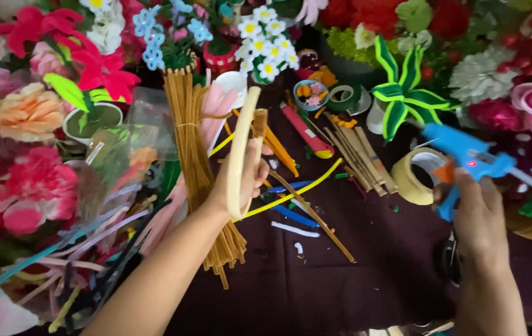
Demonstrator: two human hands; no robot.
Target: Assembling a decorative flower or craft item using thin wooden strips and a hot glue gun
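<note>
Head view. The left hand (241,180) holds a pale curved band (241,149) upright, grip wrapped around its lower half, apparently so the brown-wrapped tip faces the tool. The right hand (479,214) has its grip closed about the handle of a blue glue gun (465,155), nozzle angled toward the band but well apart from it. A tape roll (416,176) lies on the dark worktop (315,280) just beside the gun. A bundle of brown pipe cleaners (194,162) lies left of the band. Trigger finger position hidden; the band's lower end is covered by the palm; the gun's cord runs out of frame.
</note>
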